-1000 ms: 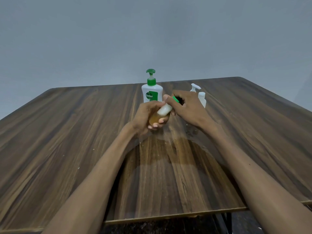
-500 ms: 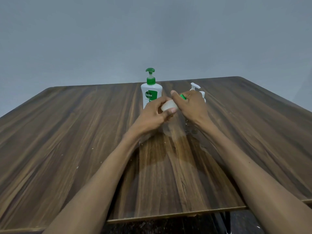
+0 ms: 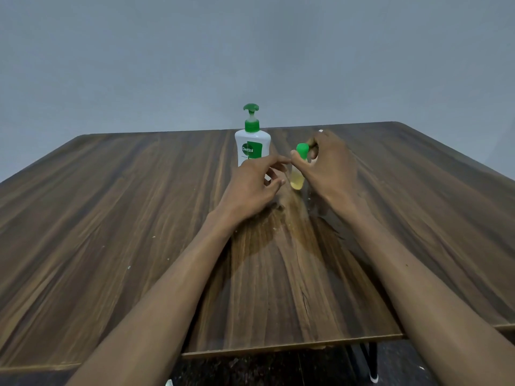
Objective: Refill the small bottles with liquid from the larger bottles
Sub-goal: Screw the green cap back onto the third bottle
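Note:
A small clear bottle (image 3: 297,179) with a green cap and yellow liquid in its lower part stands upright at the middle of the wooden table (image 3: 111,218). My right hand (image 3: 327,167) grips it around the cap and neck. My left hand (image 3: 255,188) hovers just left of it with loosely curled fingers and holds nothing. Its index finger points at the bottle's neck, close to my right thumb. A larger white Dettol pump bottle (image 3: 252,147) with a green pump stands right behind my left hand.
The white tip of another pump bottle (image 3: 320,131) shows above my right hand; the rest of it is hidden. A wet-looking patch (image 3: 278,232) spreads on the wood below my hands. The table's near edge lies under my forearms.
The small bottle went from lying tilted between both hands to upright. My left hand let go of its body and drew back; my right hand keeps hold at the cap.

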